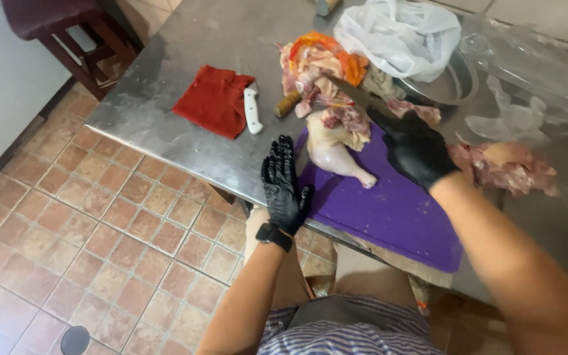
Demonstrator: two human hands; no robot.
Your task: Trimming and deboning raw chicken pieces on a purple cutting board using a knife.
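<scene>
Chicken (pixel 336 141) sits on purple board (pixel 389 210) for cutting; right hand (pixel 415 150) grips knife (pixel 356 95), blade angled over it; left hand (pixel 285 184) flat, fingers spread, clear of the edge

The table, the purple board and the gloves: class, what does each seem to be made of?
Table: likely stainless steel, dull grey with soft reflections and scuffs. Purple board: probably plastic, with an even matte colour. Gloves on the left hand and right hand: thin black rubbery material, perhaps nitrile, slightly glossy.
</scene>
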